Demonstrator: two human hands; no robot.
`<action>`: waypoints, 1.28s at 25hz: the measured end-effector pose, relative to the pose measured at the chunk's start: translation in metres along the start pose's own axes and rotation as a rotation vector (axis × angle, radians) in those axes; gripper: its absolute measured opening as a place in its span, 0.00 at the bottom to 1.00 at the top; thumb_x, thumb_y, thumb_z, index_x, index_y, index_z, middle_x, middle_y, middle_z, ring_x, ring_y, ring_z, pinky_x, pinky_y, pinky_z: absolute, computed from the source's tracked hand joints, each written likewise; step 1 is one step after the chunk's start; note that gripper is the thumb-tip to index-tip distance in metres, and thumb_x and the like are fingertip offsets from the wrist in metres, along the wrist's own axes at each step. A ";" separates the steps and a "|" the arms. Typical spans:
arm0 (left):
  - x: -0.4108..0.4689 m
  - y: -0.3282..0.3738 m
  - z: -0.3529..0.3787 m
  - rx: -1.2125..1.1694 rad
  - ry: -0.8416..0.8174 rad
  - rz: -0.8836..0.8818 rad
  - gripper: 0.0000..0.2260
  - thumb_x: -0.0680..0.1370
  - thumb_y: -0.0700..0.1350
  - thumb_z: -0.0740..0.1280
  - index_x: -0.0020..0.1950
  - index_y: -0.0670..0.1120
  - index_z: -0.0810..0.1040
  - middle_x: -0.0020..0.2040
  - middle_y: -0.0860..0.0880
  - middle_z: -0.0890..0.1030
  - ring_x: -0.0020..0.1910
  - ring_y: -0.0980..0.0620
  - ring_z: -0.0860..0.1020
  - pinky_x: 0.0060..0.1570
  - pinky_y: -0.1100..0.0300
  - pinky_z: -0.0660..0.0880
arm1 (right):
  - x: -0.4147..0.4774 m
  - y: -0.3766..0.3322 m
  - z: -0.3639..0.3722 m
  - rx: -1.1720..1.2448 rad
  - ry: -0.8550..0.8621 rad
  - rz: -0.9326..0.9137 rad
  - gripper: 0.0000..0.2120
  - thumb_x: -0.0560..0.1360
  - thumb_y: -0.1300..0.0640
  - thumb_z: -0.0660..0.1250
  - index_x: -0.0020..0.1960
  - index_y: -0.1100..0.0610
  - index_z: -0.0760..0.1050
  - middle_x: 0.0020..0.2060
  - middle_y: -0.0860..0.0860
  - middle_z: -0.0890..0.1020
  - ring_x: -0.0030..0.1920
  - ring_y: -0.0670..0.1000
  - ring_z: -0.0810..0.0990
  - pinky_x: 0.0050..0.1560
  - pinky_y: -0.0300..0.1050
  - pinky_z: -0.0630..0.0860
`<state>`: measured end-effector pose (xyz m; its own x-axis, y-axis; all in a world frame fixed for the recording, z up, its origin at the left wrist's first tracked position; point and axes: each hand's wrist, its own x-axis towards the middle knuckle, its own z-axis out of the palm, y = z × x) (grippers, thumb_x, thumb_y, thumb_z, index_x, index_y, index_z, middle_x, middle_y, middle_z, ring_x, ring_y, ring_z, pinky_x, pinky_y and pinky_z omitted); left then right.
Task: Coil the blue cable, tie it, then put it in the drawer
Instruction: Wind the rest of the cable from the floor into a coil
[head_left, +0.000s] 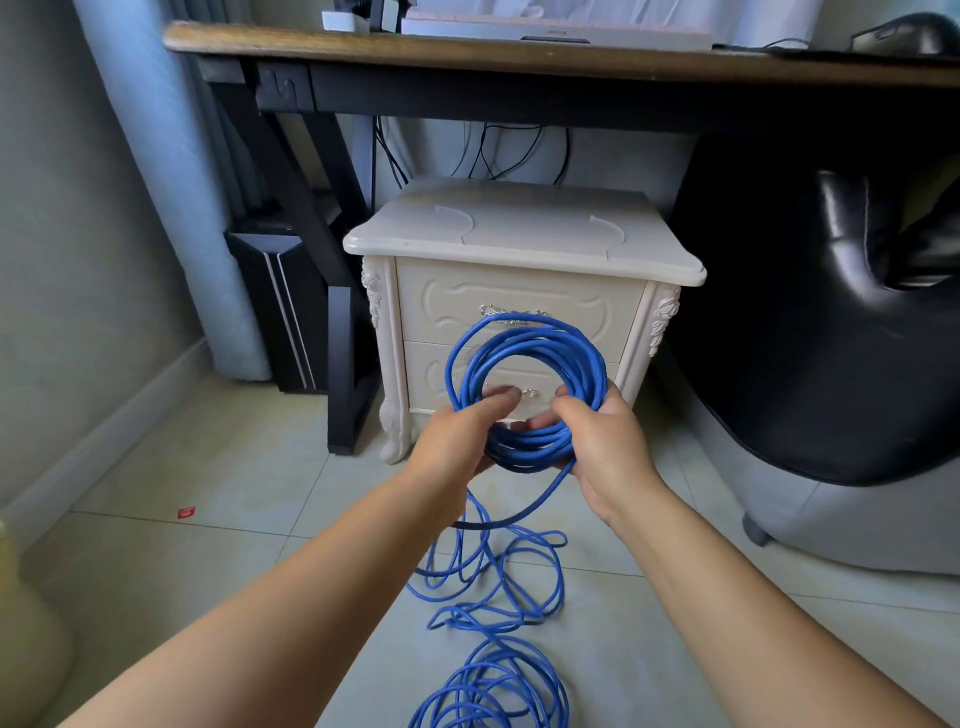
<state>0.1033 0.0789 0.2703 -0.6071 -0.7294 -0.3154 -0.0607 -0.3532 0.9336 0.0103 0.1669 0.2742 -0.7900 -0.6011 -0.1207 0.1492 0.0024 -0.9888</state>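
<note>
My left grip (457, 441) and right grip (608, 447) both curl round the lower part of the thin blue cable (540, 340). I hold it as an upright ring of several turns in front of the cream carved bedside cabinet (519, 234), whose top drawer (457, 306) is closed. The uncoiled rest hangs down and lies in loose loops on the pale tiled floor (208, 545) between my forearms.
</note>
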 end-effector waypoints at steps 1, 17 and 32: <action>-0.001 0.004 -0.002 -0.007 -0.016 0.057 0.09 0.74 0.45 0.73 0.53 0.49 0.81 0.52 0.44 0.85 0.51 0.50 0.83 0.60 0.48 0.77 | 0.000 -0.002 -0.002 -0.037 -0.001 -0.006 0.07 0.79 0.63 0.61 0.51 0.52 0.70 0.28 0.52 0.83 0.38 0.56 0.86 0.42 0.52 0.80; -0.005 0.025 -0.004 0.321 0.036 0.563 0.21 0.74 0.31 0.57 0.53 0.55 0.79 0.27 0.63 0.75 0.26 0.60 0.69 0.30 0.58 0.74 | -0.003 -0.004 -0.003 0.172 -0.138 0.100 0.22 0.73 0.67 0.70 0.64 0.55 0.70 0.51 0.61 0.84 0.45 0.62 0.86 0.53 0.65 0.79; 0.002 0.022 -0.019 0.736 -0.069 0.590 0.20 0.71 0.36 0.69 0.61 0.51 0.75 0.45 0.57 0.81 0.39 0.63 0.78 0.42 0.70 0.73 | -0.005 -0.005 -0.006 -0.695 -0.100 -0.259 0.06 0.77 0.57 0.65 0.48 0.46 0.71 0.34 0.49 0.79 0.33 0.49 0.82 0.35 0.43 0.76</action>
<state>0.1156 0.0585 0.2872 -0.7434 -0.6278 0.2307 -0.1993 0.5372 0.8196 0.0098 0.1745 0.2791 -0.6862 -0.7205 0.0997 -0.4709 0.3355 -0.8159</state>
